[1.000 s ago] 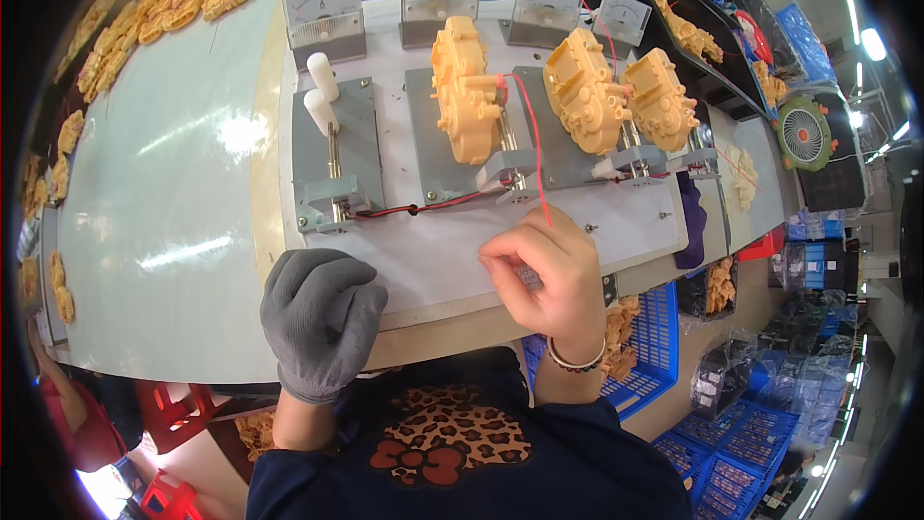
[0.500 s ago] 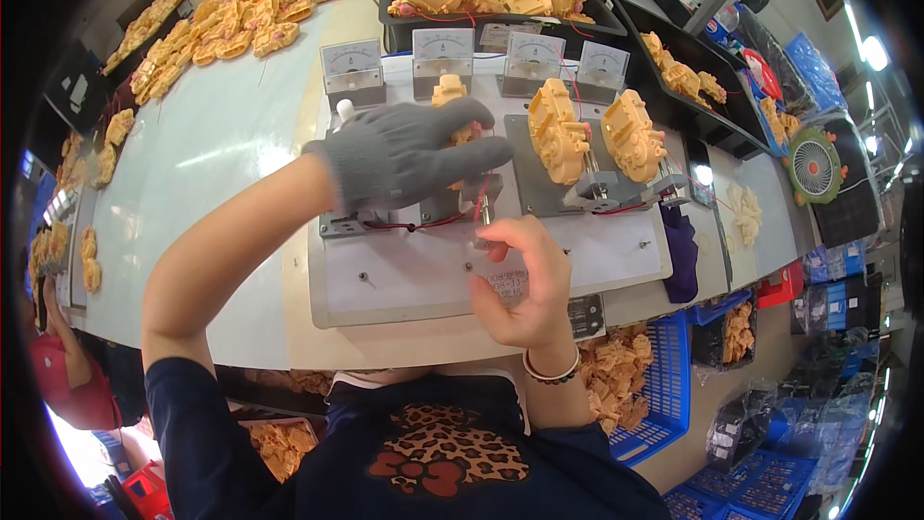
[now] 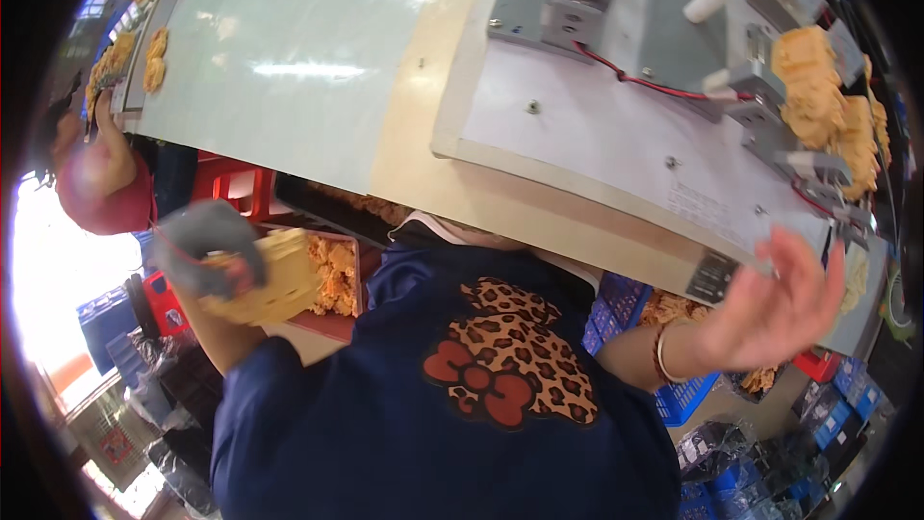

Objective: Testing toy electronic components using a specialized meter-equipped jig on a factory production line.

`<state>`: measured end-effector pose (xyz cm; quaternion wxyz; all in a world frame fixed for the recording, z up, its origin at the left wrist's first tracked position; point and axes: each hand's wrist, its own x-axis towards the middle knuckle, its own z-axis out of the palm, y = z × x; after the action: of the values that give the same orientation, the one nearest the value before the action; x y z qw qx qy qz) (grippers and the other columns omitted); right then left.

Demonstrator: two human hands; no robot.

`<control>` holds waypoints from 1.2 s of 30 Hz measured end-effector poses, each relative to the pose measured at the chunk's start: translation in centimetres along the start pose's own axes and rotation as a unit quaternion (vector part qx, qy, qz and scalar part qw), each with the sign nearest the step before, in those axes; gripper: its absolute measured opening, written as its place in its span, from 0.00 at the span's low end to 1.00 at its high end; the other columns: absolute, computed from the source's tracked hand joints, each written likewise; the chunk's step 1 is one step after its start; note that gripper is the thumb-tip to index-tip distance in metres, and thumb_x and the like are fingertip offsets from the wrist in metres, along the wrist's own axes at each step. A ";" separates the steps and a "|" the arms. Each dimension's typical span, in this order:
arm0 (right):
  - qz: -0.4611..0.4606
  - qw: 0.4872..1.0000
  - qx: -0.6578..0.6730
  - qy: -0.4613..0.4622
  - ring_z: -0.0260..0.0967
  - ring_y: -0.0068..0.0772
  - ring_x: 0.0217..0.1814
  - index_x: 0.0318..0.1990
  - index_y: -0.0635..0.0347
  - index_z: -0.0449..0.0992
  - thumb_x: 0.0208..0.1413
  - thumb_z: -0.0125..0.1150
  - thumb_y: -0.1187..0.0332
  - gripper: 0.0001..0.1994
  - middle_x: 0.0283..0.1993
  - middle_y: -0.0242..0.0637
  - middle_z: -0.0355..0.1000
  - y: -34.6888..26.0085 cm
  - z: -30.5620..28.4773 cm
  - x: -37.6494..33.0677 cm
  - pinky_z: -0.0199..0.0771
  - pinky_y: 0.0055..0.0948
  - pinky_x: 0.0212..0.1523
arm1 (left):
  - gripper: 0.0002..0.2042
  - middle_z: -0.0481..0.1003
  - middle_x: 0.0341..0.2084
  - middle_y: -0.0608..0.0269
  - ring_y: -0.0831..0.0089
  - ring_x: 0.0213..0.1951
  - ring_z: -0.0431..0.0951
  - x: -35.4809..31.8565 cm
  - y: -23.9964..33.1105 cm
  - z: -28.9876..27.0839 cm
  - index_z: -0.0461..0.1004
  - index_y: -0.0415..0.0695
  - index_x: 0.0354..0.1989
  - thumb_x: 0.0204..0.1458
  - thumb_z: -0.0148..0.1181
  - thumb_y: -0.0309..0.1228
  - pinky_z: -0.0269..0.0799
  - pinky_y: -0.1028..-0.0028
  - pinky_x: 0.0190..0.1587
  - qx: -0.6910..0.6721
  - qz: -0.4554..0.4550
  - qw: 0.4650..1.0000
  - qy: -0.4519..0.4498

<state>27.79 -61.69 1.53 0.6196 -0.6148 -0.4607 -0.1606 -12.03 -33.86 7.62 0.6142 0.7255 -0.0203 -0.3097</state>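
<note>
My left hand (image 3: 207,248), in a grey glove, is down at my left side below the table edge, closed on a yellow plastic part (image 3: 268,279). It hovers beside a red tray (image 3: 332,323) filled with more yellow parts. My bare right hand (image 3: 775,303), with a bracelet at the wrist, is raised at the near right corner of the white test board (image 3: 597,140), fingers spread and holding nothing. On the board sit grey clamps (image 3: 760,101), red wires (image 3: 635,77) and yellow parts (image 3: 818,87) mounted at the far right.
A pale green tabletop (image 3: 289,58) spreads to the left, with yellow parts (image 3: 154,43) along its far left edge. Another person in a red cap (image 3: 96,183) sits at the left. Blue crates (image 3: 688,395) stand under the table at the right.
My gloved left hand left the board and dropped to my left side, now holding a yellow part. My right hand lifted off the board and opened. My head turned down and left.
</note>
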 end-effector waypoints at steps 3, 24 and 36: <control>-0.013 0.998 -0.055 0.020 0.65 0.35 0.32 0.53 0.81 0.63 0.47 0.60 0.72 0.27 0.34 0.54 0.70 0.2 -4.7 -1.3 0.65 0.28 0.35 | 0.18 0.69 0.32 0.68 0.79 0.30 0.69 4.8 -12.6 9.2 0.71 0.44 0.44 0.58 0.53 0.46 0.67 0.78 0.30 -0.228 -0.254 0.854 0.392; 0.107 0.941 -0.186 -0.263 0.68 0.30 0.27 0.28 0.63 0.72 0.45 0.62 0.77 0.04 0.26 0.38 0.67 4.2 -3.2 3.3 0.68 0.25 0.30 | 0.07 0.75 0.21 0.62 0.67 0.22 0.74 17.5 5.6 0.8 0.78 0.44 0.26 0.42 0.65 0.34 0.69 0.72 0.25 0.188 0.338 0.733 0.560; 0.053 0.960 -0.131 -0.243 0.61 0.33 0.22 0.24 0.60 0.72 0.35 0.64 0.77 0.07 0.19 0.33 0.63 4.2 -4.7 3.5 0.59 0.27 0.24 | 0.08 0.73 0.23 0.57 0.58 0.27 0.71 25.4 6.5 -1.6 0.74 0.40 0.27 0.35 0.64 0.22 0.67 0.64 0.31 0.314 0.122 0.700 0.629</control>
<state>34.61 -63.86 2.50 0.4110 -0.7346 -0.5390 -0.0316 11.48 -44.39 2.78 0.2528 0.8936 0.1859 0.3210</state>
